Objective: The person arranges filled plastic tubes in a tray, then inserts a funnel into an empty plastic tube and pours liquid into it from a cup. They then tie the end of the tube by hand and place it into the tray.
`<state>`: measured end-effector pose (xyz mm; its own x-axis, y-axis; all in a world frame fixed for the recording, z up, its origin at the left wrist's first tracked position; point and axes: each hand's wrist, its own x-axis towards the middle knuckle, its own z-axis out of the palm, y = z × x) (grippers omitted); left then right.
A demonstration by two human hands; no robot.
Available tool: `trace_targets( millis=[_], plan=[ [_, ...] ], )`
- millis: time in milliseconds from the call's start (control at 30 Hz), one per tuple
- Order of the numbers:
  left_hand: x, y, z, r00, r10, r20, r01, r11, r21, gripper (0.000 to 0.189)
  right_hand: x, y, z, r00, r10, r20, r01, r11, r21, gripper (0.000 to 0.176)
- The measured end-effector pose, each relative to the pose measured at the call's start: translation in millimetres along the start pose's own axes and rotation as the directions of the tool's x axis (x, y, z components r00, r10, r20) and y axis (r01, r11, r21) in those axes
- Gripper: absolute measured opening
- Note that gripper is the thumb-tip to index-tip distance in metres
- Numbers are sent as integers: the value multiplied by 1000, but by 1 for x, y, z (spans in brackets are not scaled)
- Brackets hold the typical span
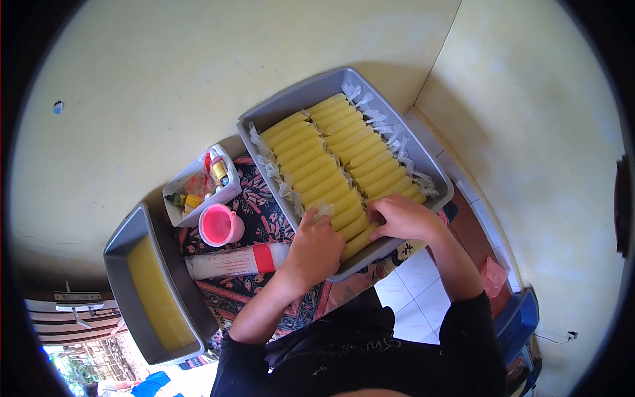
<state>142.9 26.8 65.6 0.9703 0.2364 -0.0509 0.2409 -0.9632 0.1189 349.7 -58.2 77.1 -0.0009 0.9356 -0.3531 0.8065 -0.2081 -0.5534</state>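
A grey tray (294, 99) on the patterned cloth holds two rows of yellow rolls (331, 155) wrapped in clear plastic. My left hand (316, 246) rests at the tray's near edge, fingers curled on the twisted plastic end of a roll. At the tray's near right corner my right hand (403, 218) has its fingers closed around the last rolls of the right row. Both hands touch the rolls at the near end.
A second grey tray (122, 264) with a yellow slab stands at the left. A white basket (230, 188) of small bottles, a pink cup (220, 225) and a lying white tube with a red band (235, 260) sit between the trays. Yellow walls surround the table.
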Motion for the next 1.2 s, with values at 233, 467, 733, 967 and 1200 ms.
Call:
trace_targets(
  millis=[233,467,733,967,1200],
  plan=[
    [6,2,-4,999,-23,31,23,999,-22,8,6,1,0,995,69,76,-67,997,-26,27],
    [18,9,-2,993,-23,115,21,999,24,12,13,5,14,999,-21,38,26,990,-137,26],
    [8,2,-12,999,18,51,-18,1000,-3,11,4,-4,-10,995,41,91,-42,999,5,24],
    [-5,-9,-26,960,-75,-269,-4,959,-282,12,3,8,-8,999,25,21,-27,993,111,27],
    [-16,-19,-30,875,-201,-441,28,930,-367,7,3,6,-1,999,12,36,-14,999,50,16]
  ],
)
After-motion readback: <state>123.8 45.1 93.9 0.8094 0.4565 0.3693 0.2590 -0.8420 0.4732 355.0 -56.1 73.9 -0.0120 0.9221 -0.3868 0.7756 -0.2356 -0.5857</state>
